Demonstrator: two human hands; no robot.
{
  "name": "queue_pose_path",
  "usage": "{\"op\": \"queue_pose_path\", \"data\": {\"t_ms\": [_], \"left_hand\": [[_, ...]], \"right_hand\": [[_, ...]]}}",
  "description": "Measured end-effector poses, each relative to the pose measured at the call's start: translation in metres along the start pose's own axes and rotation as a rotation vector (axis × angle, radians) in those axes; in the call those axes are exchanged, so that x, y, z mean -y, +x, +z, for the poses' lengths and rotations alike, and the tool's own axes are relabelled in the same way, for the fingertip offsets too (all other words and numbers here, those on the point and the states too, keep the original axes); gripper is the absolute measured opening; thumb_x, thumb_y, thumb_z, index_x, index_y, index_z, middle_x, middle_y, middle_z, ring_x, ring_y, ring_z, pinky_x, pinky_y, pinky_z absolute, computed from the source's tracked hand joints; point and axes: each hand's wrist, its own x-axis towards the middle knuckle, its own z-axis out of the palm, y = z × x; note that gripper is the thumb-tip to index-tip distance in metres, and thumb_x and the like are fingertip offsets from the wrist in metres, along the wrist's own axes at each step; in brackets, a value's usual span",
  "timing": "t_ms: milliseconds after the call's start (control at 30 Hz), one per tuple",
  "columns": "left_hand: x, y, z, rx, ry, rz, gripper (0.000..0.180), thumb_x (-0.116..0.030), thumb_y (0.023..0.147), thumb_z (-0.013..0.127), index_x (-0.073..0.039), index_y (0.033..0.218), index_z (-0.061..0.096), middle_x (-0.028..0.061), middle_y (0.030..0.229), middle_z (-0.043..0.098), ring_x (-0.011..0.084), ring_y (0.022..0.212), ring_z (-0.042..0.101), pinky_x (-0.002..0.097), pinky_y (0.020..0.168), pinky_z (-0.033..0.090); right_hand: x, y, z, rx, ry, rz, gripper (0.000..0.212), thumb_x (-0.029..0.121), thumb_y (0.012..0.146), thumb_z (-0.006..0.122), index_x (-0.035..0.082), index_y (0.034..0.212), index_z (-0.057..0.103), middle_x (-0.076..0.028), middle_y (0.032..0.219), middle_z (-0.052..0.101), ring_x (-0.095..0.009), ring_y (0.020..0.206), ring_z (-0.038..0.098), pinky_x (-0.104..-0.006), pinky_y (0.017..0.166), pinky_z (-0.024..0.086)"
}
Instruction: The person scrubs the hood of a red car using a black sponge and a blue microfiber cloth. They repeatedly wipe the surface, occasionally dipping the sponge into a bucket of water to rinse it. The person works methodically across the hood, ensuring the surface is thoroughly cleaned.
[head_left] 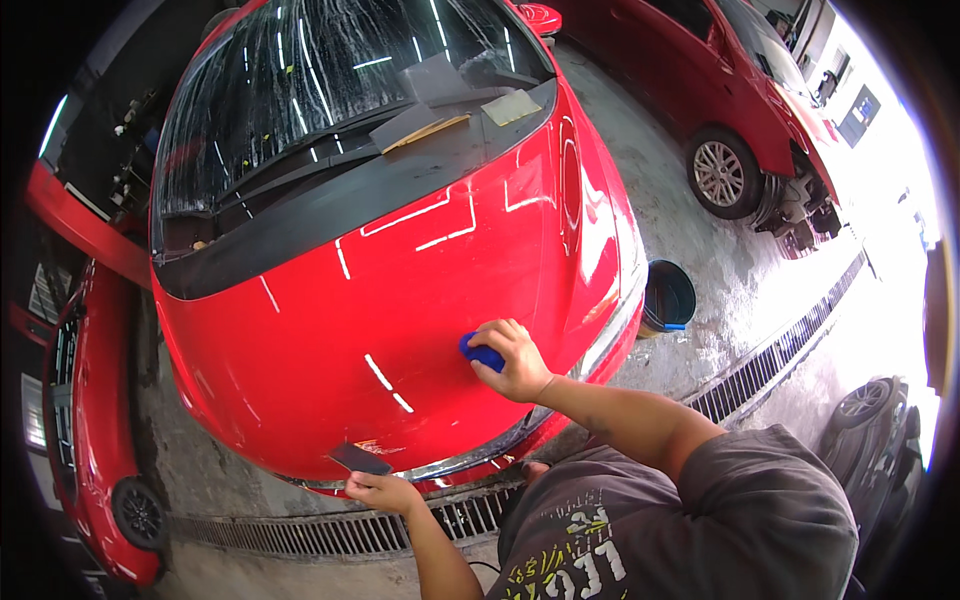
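A glossy red car hood (290, 350) spreads out in front of me. My right hand (520, 365) is closed around a soft blue sponge or cloth (482, 353) on the hood, right of its middle; the exact kind is unclear. Lower and to the left, my left hand (383, 492) pinches the corner of a dark grey sheet of sandpaper (360, 459) at the hood's front edge. Beside that sheet, a small light scuffed or wet patch (380, 449) shows on the paint.
Grey and tan sheets (428, 133) lie by the wiper below the streaked windshield (300, 80). A dark bucket (670, 295) stands right of the car. A floor grate (290, 537) runs past the front. Other red cars (105, 400) flank both sides.
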Motion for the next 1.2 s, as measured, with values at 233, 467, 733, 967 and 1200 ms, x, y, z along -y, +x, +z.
{"op": "queue_pose_path", "data": {"t_ms": [233, 467, 733, 967, 1200], "left_hand": [[-0.056, 0.023, 0.058, 0.049, -0.258, 0.113, 0.045, -0.047, 0.121, 0.054, -0.002, 0.122, 0.06, 0.0077, 0.109, 0.068, 0.0163, 0.093, 0.063, 0.0359, 0.074, 0.052], [-0.097, -0.075, 0.098, 0.471, -0.248, 0.044, 0.043, -0.037, 0.11, 0.077, 0.001, 0.127, 0.072, 0.0131, 0.106, 0.079, 0.0232, 0.095, 0.077, 0.0384, 0.08, 0.062], [-0.196, -0.287, 0.195, 1.082, 0.128, 0.257, 0.061, -0.017, 0.103, 0.083, 0.0, 0.154, 0.054, 0.0212, 0.162, 0.056, 0.0333, 0.13, 0.066, 0.048, 0.107, 0.063], [-0.225, -0.477, 0.275, 1.596, 0.538, 0.007, 0.064, -0.009, 0.108, 0.076, -0.003, 0.165, 0.046, 0.0181, 0.135, 0.068, 0.0237, 0.09, 0.076, 0.035, 0.076, 0.065], [-0.082, -0.489, 0.299, 1.616, 0.753, 0.256, 0.026, -0.018, 0.108, 0.073, -0.001, 0.127, 0.076, 0.0135, 0.112, 0.079, 0.0243, 0.098, 0.079, 0.0365, 0.085, 0.063]], "right_hand": [[-0.072, -0.015, -0.09, -0.228, 0.609, 0.641, 0.042, 0.038, 0.119, 0.057, 0.0, 0.116, 0.075, -0.008, 0.091, 0.074, -0.017, 0.084, 0.069, -0.0364, 0.079, 0.056], [-0.244, -0.099, -0.224, -0.764, 1.077, 1.172, 0.061, 0.063, 0.113, 0.055, 0.007, 0.116, 0.078, -0.01, 0.098, 0.079, -0.022, 0.089, 0.075, -0.0436, 0.082, 0.061], [-0.425, -0.18, -0.354, -0.777, 1.56, 1.136, 0.056, 0.047, 0.097, 0.084, 0.008, 0.136, 0.071, -0.015, 0.124, 0.081, -0.033, 0.11, 0.079, -0.05, 0.104, 0.061], [-0.576, -0.24, -0.406, -0.704, 1.175, 1.466, 0.059, 0.015, 0.095, 0.073, 0.009, 0.153, 0.061, -0.016, 0.128, 0.076, -0.028, 0.114, 0.076, -0.046, 0.099, 0.064], [-0.74, -0.306, -0.339, -0.27, 0.492, 1.506, 0.094, 0.006, 0.087, 0.077, 0.015, 0.172, 0.039, -0.022, 0.148, 0.069, -0.034, 0.135, 0.067, -0.0425, 0.111, 0.056]]}}
